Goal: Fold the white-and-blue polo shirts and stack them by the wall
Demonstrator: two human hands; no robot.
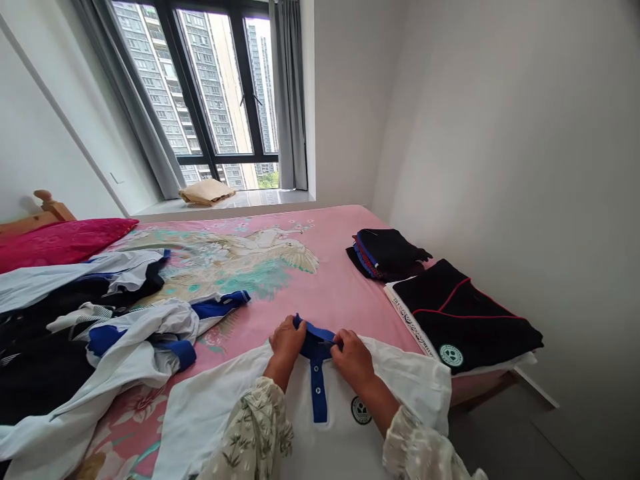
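Note:
A white polo shirt (pixel 400 380) with a blue collar (pixel 316 333) and blue button placket lies flat on the pink bedspread (pixel 330 280) in front of me. My left hand (pixel 287 341) pinches the left side of the collar. On the collar's right side my right hand (pixel 353 360) grips the fabric, fingers curled. A round badge (pixel 361 410) shows on the shirt's chest.
A heap of unfolded white, blue and black clothes (pixel 100 333) covers the bed's left side. Two folded stacks sit at the right edge: dark clothes (pixel 387 253) and a black garment (pixel 465 320) with red piping. A red pillow (pixel 60 240) lies far left. The wall is close on the right.

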